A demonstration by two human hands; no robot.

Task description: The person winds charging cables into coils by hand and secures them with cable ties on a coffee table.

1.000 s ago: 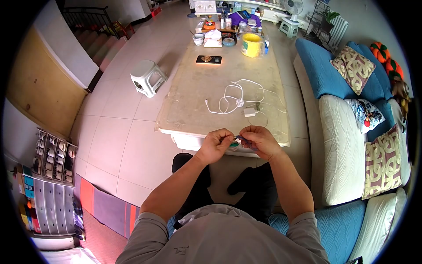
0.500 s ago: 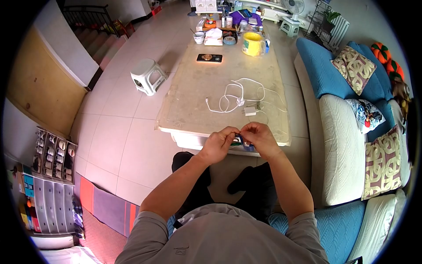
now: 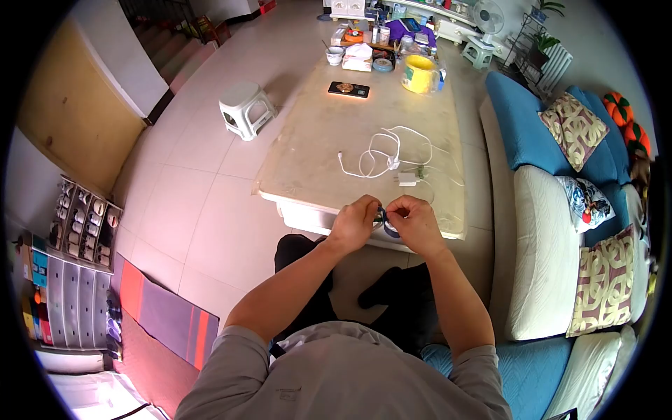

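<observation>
Close together over the table's near edge, my left hand (image 3: pixel 353 222) and my right hand (image 3: pixel 416 222) both have their fingers pinched. Between them is a small dark blue looped strip (image 3: pixel 390 231), perhaps a band or a roll of tape; its exact kind is too small to tell. A bit of green and white shows by the left fingertips. Just beyond my hands, a white charger plug (image 3: pixel 407 180) lies on the table (image 3: pixel 308 164). Behind it lies a loosely coiled white cable (image 3: pixel 393 162).
Farther up the table are a phone (image 3: pixel 348 89), a yellow container (image 3: pixel 420 74), a tissue box (image 3: pixel 358 58) and a cup (image 3: pixel 334 55). A white stool (image 3: pixel 246 110) stands to the left. The blue and white sofa (image 3: pixel 537 252) runs along the right.
The view has shifted slightly, so the table appears farther right. My fingers have moved a little apart, and more of the dark blue loop shows between them.
</observation>
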